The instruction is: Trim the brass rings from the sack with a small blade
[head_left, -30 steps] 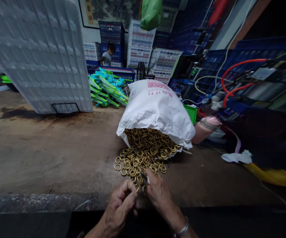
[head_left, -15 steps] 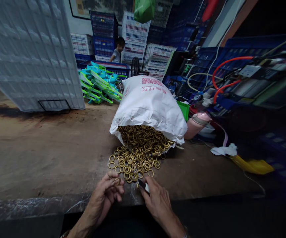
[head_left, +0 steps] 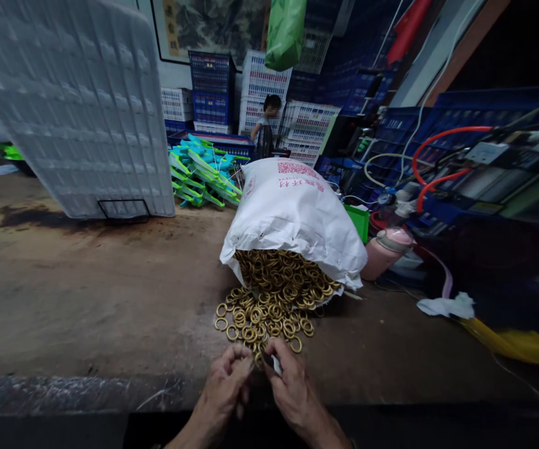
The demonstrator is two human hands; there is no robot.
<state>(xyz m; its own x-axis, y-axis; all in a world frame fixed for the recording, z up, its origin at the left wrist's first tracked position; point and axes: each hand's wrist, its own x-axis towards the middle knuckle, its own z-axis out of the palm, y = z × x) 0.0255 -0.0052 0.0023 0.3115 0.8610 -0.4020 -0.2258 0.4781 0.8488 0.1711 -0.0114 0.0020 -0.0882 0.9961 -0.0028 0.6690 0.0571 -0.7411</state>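
Right grip (head_left: 292,381) holds tool (head_left: 276,365) beside gold rings (head_left: 276,298)

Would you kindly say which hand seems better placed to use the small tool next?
The right hand, I think: it grips the tool, whose dark end points toward the rings. The left hand is close by, but what it holds is unclear.

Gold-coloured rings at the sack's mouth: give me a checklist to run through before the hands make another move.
1. Loose rings near the hands: ok, just ahead of them.
2. Sack open towards the person: ok.
3. All rings inside the sack: not ok, many lie on the table.
4. Right hand gripping the dark-and-white tool: ok.
5. Left hand holding a ring: cannot tell, fingers hide it.
6. Pink bottle away from the hands: ok.
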